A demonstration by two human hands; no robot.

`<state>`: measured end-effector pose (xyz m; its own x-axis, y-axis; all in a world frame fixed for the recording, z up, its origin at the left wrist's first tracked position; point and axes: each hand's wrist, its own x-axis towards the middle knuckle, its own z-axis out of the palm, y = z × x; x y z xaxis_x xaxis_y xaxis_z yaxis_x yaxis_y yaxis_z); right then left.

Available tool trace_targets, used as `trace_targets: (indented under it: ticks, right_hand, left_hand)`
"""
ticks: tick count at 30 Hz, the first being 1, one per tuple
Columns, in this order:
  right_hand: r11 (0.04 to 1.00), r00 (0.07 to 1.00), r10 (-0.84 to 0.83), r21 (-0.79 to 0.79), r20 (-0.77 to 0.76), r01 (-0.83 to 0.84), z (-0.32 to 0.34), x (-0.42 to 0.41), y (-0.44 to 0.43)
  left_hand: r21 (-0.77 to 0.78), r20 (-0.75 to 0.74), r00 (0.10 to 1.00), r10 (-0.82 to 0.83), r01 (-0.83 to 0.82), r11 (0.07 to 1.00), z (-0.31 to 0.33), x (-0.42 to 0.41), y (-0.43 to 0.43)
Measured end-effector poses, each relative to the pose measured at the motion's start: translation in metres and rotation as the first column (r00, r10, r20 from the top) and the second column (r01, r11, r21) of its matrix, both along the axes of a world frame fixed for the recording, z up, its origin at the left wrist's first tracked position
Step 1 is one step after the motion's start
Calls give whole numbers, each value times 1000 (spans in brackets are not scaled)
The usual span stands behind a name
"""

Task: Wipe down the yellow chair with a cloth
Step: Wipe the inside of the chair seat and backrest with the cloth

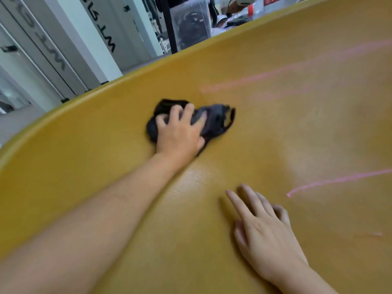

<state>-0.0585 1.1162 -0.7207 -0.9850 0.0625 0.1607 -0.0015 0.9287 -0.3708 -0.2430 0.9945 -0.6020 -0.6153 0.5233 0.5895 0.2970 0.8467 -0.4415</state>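
Note:
The yellow chair [297, 128] fills most of the view as a wide, curved, glossy surface. A crumpled dark cloth [214, 122] lies on it near the middle. My left hand [180, 132] presses down on the cloth with fingers spread over it, the arm reaching in from the lower left. My right hand [263, 228] rests flat on the chair at the lower right, fingers apart, holding nothing. Pink streaks [331, 181] mark the surface on the right, and a shiny patch [197, 177] shows below my left wrist.
Beyond the chair's curved upper rim stand grey-white wall panels with dark lettering [99, 28] at the upper left. A clear plastic bin with dark contents [192, 24] and cluttered items [239, 11] sit at the top centre.

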Motion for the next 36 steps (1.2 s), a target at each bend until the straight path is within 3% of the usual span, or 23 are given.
trace_targets:
  ticks: [2, 4, 6, 8, 10, 11, 13, 16, 18, 20, 21, 23, 24, 25, 27, 28, 29, 31, 34, 36]
  right_hand:
    - [1000, 1000, -17, -16, -11, 17, -1, 0, -1]
    - [999, 1000, -25, -22, -6, 25, 0, 3, -1]
    - [1000, 1000, -21, -23, 1, 21, 1, 5, 0]
    - [1000, 1000, -11, -23, 19, 11, 2, 6, -1]
    - [1000, 1000, 8, -24, 30, -8, 3, 5, -1]
    - [1000, 1000, 12, -18, 29, -11, 2, 4, -1]
    - [999, 1000, 5, -38, 26, -4, 3, 5, 0]
    - [997, 1000, 3, -76, -26, -5, 2, 6, 1]
    - [984, 998, -8, -181, -60, -3, 4, 3, 4]
    - [915, 996, -88, -398, -32, 68, 12, -2, 4]
    - [856, 991, -130, -506, -16, 104, 18, -6, 4]
    - [781, 987, -155, -607, 39, 147, 35, -20, 2]
    - [795, 987, -132, -585, 95, 163, 44, -29, 0]
    - [825, 983, -109, -539, 147, 172, 51, -37, -6]
    - [896, 979, -87, -415, 185, 158, 59, -49, -26]
    - [921, 984, -87, -363, 156, 139, 58, -51, -40]
    - [940, 993, -78, -326, 94, 104, 54, -52, -54]
    - [948, 999, -27, -319, -45, 11, 45, -51, -73]
    - [937, 967, 49, -325, -250, -131, 39, -63, -65]
    - [957, 920, 78, -231, -384, -178, 39, -83, -51]
  left_hand:
    - [-99, 113, 989, -92, 103, 990, -47, 30, -3]
    - [-222, 143, 977, -161, 190, 956, -53, 36, -6]
    - [-320, 11, 988, -153, 148, 936, -20, 14, -13]
    - [-139, -110, 994, 19, -34, 990, 34, -15, -18]
    - [94, -111, 975, 194, -184, 978, 68, -30, -13]
    - [127, -102, 966, 239, -226, 966, 69, -31, -7]
    - [52, -39, 976, 212, -210, 976, 51, -17, 5]
    - [-172, 250, 965, 84, -41, 984, -12, 28, 10]
    - [-229, 422, 902, 95, 5, 973, -41, 66, 9]
    - [-295, 579, 800, 161, 21, 955, -38, 85, 11]
    - [-321, 683, 699, 210, 30, 947, -25, 82, 12]
    - [-284, 893, 363, 265, -3, 959, 13, 66, 15]
    - [-253, 922, 295, 249, -25, 967, 32, 56, 12]
    - [-207, 905, 371, 206, -39, 978, 50, 49, 9]
    - [-53, 658, 749, 76, -55, 997, 76, 29, -4]
    - [20, 495, 868, 28, -44, 999, 86, 20, -10]
    - [66, 371, 928, 6, -33, 997, 95, 9, -15]
    - [126, 264, 964, 11, -45, 991, 110, -14, -19]
    - [202, 215, 975, 50, -94, 975, 114, -43, -15]
    - [290, 145, 988, 43, -84, 953, 108, -51, -10]
